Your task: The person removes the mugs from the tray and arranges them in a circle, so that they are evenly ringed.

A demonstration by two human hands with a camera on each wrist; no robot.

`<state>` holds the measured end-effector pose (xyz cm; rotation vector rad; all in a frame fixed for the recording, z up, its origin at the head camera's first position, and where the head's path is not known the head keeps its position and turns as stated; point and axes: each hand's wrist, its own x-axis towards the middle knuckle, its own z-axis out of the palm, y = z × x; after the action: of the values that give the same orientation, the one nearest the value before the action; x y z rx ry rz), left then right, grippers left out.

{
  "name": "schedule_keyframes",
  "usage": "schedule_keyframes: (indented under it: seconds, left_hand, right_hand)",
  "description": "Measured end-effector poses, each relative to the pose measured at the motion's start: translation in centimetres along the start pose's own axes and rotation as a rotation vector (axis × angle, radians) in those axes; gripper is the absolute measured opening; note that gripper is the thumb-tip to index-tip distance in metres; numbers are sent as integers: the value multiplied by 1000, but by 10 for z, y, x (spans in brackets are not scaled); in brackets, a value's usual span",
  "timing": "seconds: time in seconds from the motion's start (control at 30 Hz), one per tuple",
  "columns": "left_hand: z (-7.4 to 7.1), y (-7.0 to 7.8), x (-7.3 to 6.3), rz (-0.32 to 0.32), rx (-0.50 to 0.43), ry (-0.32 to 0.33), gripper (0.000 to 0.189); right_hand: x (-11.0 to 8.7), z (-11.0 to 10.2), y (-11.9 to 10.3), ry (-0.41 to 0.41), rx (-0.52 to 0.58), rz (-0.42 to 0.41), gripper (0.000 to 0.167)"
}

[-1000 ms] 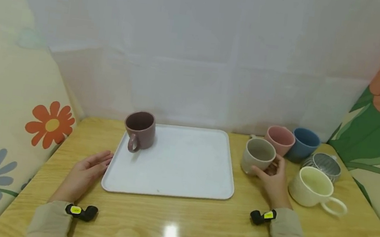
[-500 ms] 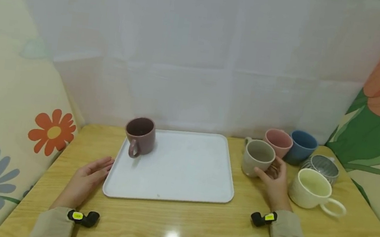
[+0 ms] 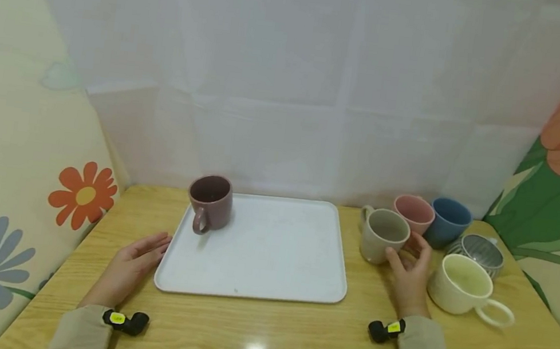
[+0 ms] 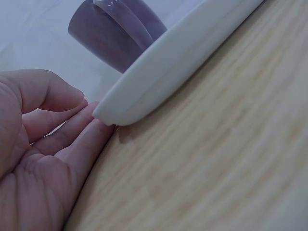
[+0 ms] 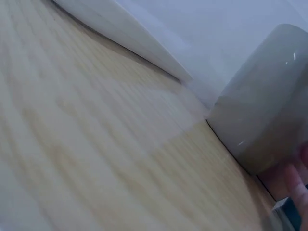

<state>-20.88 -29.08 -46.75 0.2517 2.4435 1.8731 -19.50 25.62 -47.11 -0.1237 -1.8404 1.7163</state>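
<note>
My right hand (image 3: 411,276) is at the right side of a grey-beige mug (image 3: 381,238), gripping it with the thumb on the front right of its wall and bent fingers behind. The mug stands upright on the table, its handle pointing back and left. In the right wrist view only fingertips (image 5: 298,190) show by the mug (image 5: 269,101). My left hand (image 3: 129,267) lies on the table with extended fingers touching the left edge of a white tray (image 3: 258,270). On that tray's back left corner stands a mauve mug (image 3: 214,207), its handle facing forward.
Behind and right of the grey-beige mug stand a pink mug (image 3: 416,210) and a blue mug (image 3: 448,222). A grey ribbed cup (image 3: 495,259) and a pale yellow mug (image 3: 453,292) are to the right of my hand. A white cloth (image 3: 266,109) hangs behind the table.
The grey-beige mug has turned so its handle swings from the back toward the left. My right thumb has slid rightward along its front. The left hand stays at the tray; the head view shifts slightly.
</note>
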Motion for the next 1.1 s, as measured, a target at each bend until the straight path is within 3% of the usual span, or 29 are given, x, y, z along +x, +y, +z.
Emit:
schedule_keyframes:
  seconds: [0.13,0.4,0.57,0.7,0.8,1.1]
  left_hand:
    - [-1,1,-2,-1,-7,-1,60]
    - [-5,2,-1,10,-2,2,61]
    - [-6,5,0,19,-5,2,60]
    - [-6,7,0,17,2,7,59]
    - [-6,7,0,9,-7,11,59]
    - [1,4,-4,4,-26,15,55]
  right_hand:
    - [-4,8,-16,95,20,-115,43]
    - [-3,25,-28,256,-38,-229,29]
    - [-3,36,-35,271,26,-340,21]
    - [-10,51,-44,226,94,-391,16]
    - [-18,66,-49,150,126,-388,17]
    - [-47,109,-59,-242,61,-185,28]
